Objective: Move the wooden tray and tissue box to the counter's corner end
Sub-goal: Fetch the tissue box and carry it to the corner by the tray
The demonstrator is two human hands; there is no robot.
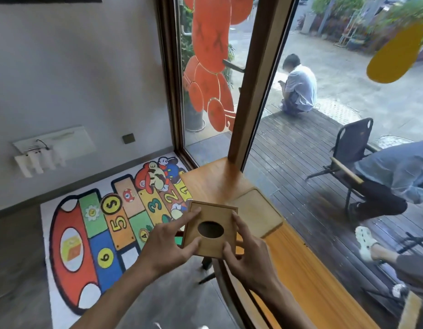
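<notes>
A wooden tissue box (214, 218) with an oval hole in its top is held between both hands above the left edge of the orange wooden counter (298, 264). My left hand (169, 245) grips its left side, thumb under the near edge. My right hand (247, 251) grips its right side and near corner. The flat wooden tray (255, 211) lies on the counter just right of and beyond the box, near the counter's far end (213, 176) by the window post.
A wooden window post (251, 91) rises from the counter's far end, with glass along the counter's right side. A colourful play rug (106, 231) covers the floor on the left. Outside, people sit on the deck beside a folding chair (348, 157).
</notes>
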